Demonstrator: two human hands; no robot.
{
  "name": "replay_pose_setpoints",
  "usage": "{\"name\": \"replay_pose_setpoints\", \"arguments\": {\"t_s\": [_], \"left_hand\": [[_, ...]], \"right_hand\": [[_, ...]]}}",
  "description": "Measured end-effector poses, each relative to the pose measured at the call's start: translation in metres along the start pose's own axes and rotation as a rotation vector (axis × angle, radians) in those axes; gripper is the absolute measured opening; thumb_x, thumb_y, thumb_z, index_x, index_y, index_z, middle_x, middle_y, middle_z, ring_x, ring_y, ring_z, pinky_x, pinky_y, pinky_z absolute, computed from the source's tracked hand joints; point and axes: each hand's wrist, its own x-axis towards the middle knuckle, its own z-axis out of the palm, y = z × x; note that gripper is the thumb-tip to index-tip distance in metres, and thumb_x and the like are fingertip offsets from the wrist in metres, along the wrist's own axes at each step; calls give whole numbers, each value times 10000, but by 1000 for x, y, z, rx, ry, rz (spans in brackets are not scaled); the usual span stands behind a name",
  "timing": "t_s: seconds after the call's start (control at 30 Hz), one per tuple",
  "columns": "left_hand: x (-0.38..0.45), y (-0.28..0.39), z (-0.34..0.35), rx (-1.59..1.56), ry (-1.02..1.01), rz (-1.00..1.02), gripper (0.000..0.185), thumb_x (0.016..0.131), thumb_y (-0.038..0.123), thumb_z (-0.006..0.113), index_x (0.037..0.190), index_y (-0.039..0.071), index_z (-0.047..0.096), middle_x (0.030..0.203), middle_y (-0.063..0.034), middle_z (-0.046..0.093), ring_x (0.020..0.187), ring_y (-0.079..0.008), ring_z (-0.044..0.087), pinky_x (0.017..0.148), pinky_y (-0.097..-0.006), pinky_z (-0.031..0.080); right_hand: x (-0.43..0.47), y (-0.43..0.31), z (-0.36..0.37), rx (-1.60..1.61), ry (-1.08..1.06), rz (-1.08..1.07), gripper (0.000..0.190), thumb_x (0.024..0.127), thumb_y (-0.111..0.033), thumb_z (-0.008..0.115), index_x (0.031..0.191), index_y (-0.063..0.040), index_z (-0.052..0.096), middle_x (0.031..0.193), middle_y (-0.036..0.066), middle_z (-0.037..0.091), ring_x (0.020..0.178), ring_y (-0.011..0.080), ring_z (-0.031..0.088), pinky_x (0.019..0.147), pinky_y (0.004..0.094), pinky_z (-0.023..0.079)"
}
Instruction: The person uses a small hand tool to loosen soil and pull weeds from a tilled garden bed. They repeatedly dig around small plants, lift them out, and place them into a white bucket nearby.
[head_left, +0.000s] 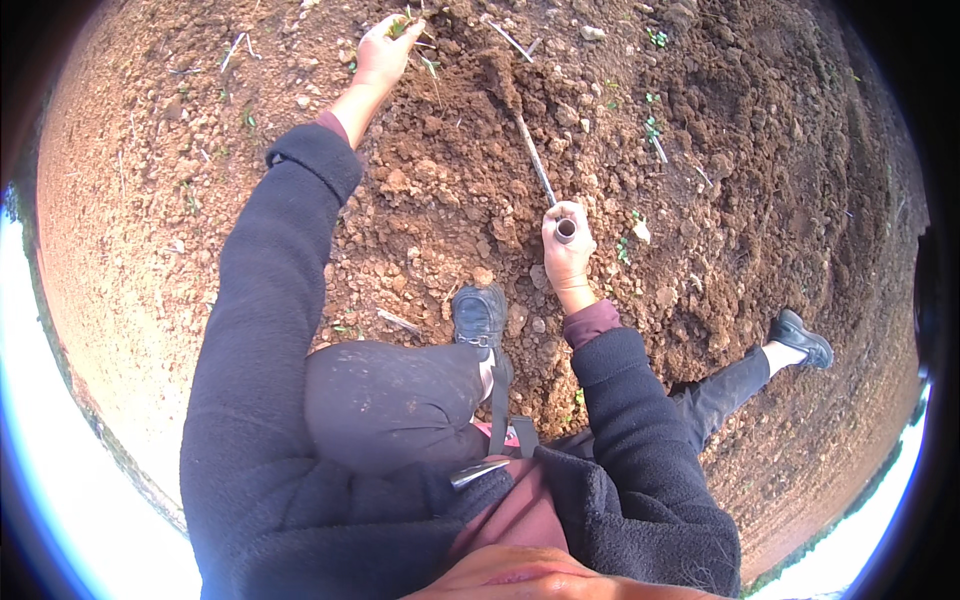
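My left hand (385, 52) reaches out to the upper left with its fingers closed on a tuft of small green plants (400, 28), held just above the broken soil. In my right hand (568, 255) is the handle of a digging tool (535, 157), gripped near its hollow, tube-shaped end. The thin shaft runs away from me to a head (505, 79) caked with brown soil, so its exact form cannot be told. Loose, crumbly earth (435, 180) lies between and around both hands.
Dry stalks (510, 39) and pale stones (592, 33) are scattered over the ground. Small green seedlings (651, 124) grow to the right of the tool. My one shoe (480, 315) stands below the hands; the other shoe (801, 339) is far right.
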Motion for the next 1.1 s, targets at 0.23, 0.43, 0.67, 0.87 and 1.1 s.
{"name": "replay_pose_setpoints", "arguments": {"t_s": [0.23,0.43,0.67,0.87,1.1], "left_hand": [[29,-17,-30,-361,-9,-218,200,956,270,556,898,98,639,770,55,580,627,-27,470,545,-184,348],[52,-18,-9,459,-152,68,284,885,348,629,1023,107,691,870,-37,699,776,-156,633,730,-327,483],[43,-5,42,864,-228,23,383,832,402,666,1119,148,663,1003,-121,697,966,-315,655,836,-415,509],[35,-11,51,784,-138,115,342,849,411,640,1073,153,667,986,-128,693,929,-329,654,779,-435,511],[31,-13,52,729,-140,131,246,865,358,603,1054,205,639,948,-104,692,930,-335,649,763,-456,507]], "right_hand": [[-1,3,0,37,-2,-9,142,828,33,625,931,-48,570,823,2,581,746,85,550,689,226,464],[0,2,0,71,-23,15,134,836,37,616,929,-43,564,836,5,574,762,85,545,702,223,459],[-1,4,-1,101,-37,54,127,841,30,613,935,-31,552,838,18,569,765,93,544,701,221,453],[-2,7,0,115,-39,82,120,842,23,612,932,-30,555,841,25,570,765,98,542,702,231,457],[-2,5,0,44,-22,62,118,836,18,614,929,-32,562,832,24,576,761,109,552,709,237,463]]}}
